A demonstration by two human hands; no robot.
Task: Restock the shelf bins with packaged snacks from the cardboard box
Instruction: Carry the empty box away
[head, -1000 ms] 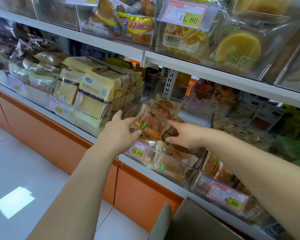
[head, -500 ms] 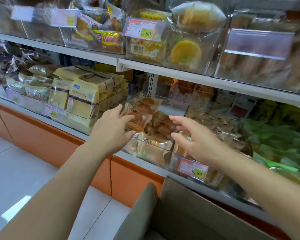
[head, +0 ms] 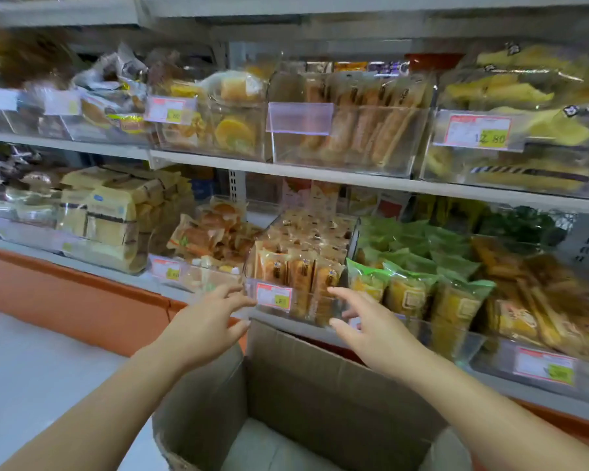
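Left hand (head: 206, 326) and right hand (head: 371, 329) empty, fingers spread; shifted off bun bin (head: 198, 270), now flanking next bin (head: 306, 309). Box (head: 320, 385) just below, no snacks visible inside. Bun bin probably done.

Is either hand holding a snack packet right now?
No, the left hand and the right hand are both empty with fingers spread, above the cardboard box.
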